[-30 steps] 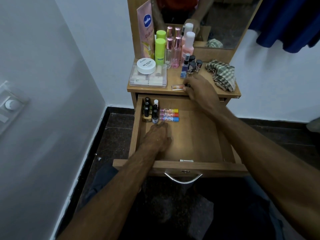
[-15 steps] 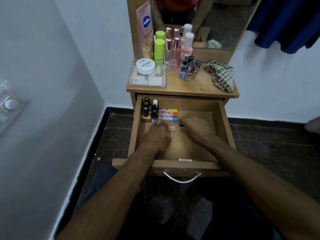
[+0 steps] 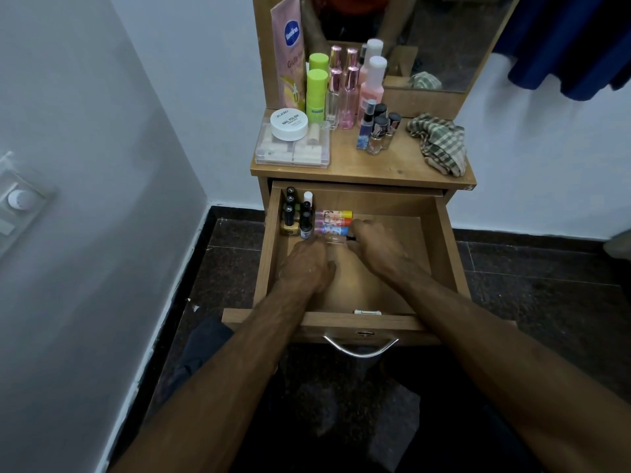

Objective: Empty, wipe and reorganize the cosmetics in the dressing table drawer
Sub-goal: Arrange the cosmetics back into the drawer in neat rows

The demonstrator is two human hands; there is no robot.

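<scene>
The wooden drawer (image 3: 444, 240) is pulled out. Several dark nail polish bottles (image 3: 294, 216) stand in its back left corner. Beside them three coloured lip balm tubes (image 3: 333, 220) lie in a row. Just in front of that row lies a clear tube (image 3: 333, 240) with a dark cap. My right hand (image 3: 379, 249) pinches this tube at its cap end. My left hand (image 3: 307, 264) rests on the drawer floor with its fingertips at the tube's left end. The tube's middle shows between the two hands.
On the table top (image 3: 375, 165) stand a clear box (image 3: 293, 153) with a white jar (image 3: 288, 124), a green bottle (image 3: 316, 93), pink bottles (image 3: 345, 97), small vials (image 3: 375, 131) and a checked cloth (image 3: 440, 141). The wall is close on the left. The drawer handle (image 3: 362, 349) points toward me.
My right hand took a small tube from the table top's front edge, brought it down into the drawer and moved it up against the lip balm row. My left hand stayed put.
</scene>
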